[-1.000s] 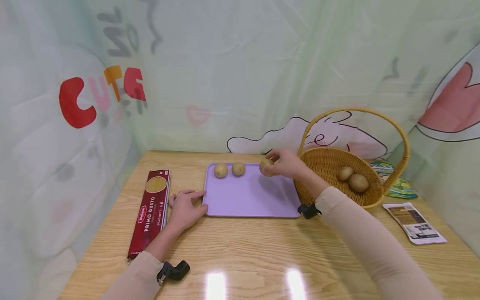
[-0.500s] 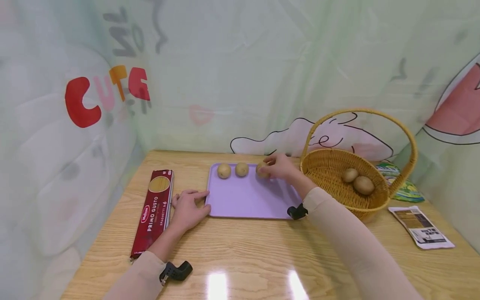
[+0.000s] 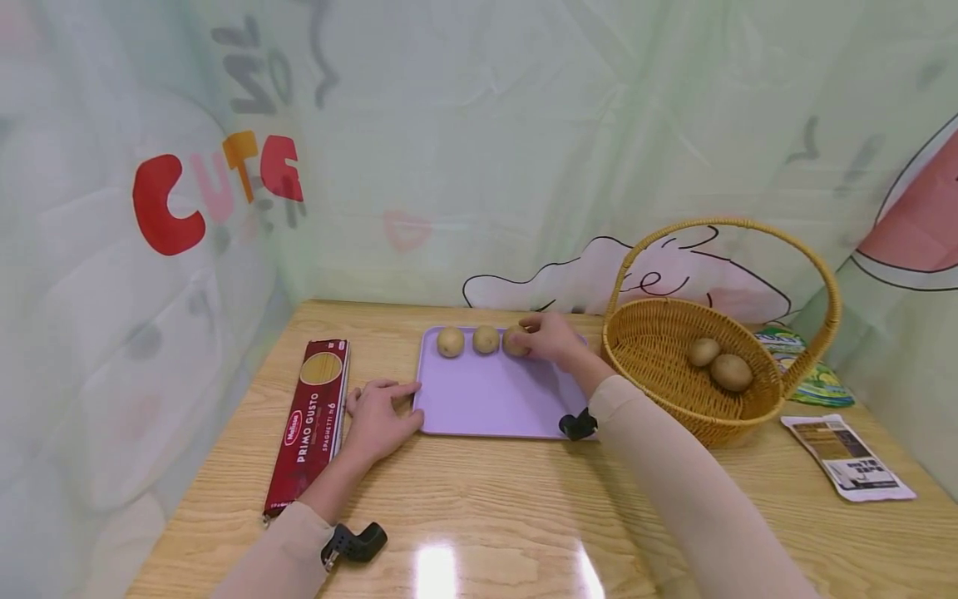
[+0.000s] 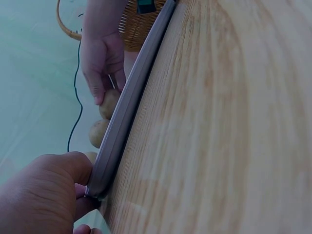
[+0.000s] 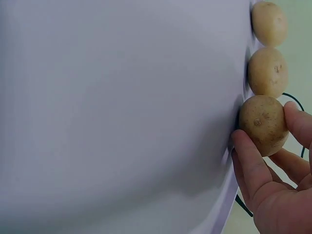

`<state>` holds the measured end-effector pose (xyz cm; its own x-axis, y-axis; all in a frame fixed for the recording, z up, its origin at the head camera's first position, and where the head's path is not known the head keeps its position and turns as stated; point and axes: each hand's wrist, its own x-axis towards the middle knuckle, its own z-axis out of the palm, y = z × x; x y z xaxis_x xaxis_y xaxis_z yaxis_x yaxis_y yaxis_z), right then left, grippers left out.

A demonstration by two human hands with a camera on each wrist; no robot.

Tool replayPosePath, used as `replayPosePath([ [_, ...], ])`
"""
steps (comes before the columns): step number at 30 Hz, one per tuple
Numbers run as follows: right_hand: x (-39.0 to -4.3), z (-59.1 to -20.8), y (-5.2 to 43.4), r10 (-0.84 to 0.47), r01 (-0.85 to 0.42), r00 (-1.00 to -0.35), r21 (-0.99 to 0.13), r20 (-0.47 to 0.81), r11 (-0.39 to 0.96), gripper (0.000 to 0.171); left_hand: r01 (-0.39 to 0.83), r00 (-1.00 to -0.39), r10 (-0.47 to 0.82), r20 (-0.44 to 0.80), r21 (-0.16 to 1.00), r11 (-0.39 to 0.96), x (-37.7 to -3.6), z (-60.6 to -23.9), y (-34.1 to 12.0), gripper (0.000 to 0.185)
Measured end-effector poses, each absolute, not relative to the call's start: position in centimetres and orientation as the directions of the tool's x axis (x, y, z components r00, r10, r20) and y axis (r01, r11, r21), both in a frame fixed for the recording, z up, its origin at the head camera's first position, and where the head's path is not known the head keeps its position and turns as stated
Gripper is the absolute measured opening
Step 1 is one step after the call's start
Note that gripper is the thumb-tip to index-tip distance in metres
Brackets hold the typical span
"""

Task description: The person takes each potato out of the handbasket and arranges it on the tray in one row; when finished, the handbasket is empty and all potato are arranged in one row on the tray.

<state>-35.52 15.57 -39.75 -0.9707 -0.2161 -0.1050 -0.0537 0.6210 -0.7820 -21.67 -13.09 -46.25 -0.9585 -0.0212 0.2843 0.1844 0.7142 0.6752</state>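
Observation:
Near the back edge of the lavender tray, my right hand holds a brown potato between thumb and fingers. It sits at the end of a row, beside a middle potato and a left potato. In the right wrist view the held potato appears to touch the middle potato. My left hand rests at the tray's left edge, index finger and thumb spread apart against the rim. The left wrist view shows that thumb by the tray corner; its other fingers are partly hidden.
A wicker basket with a tall handle stands right of the tray, with two potatoes inside. Left lies a red spaghetti pack. Right of the basket are a green packet and a white-brown pouch. A curtain hangs behind.
My right hand has moved the potato left along the tray's back edge, closing the gap to the middle potato. My left hand stays at the tray's left edge. The head view has shifted slightly.

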Motion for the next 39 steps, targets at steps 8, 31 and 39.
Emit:
replayPosePath([
  [8, -35.2, -39.4, 16.0, -0.213, -0.075, -0.974, -0.764, -0.082, 0.640, 0.057, 0.182, -0.960, -0.019, 0.280, 0.673, 0.716, -21.7, -46.1, -12.8, 0.044],
  [31, -33.7, -36.1, 19.0, -0.249, -0.153, -0.968, -0.686, -0.043, 0.711, 0.044, 0.201, -0.955, -0.012, 0.297, 0.673, 0.712, -21.5, -45.8, -13.0, 0.044],
  [39, -32.8, -34.8, 20.5, -0.256, -0.149, -0.966, -0.722, -0.041, 0.676, 0.037, 0.194, -0.958, -0.011, 0.288, 0.675, 0.712, -21.3, -46.0, -13.0, 0.044],
])
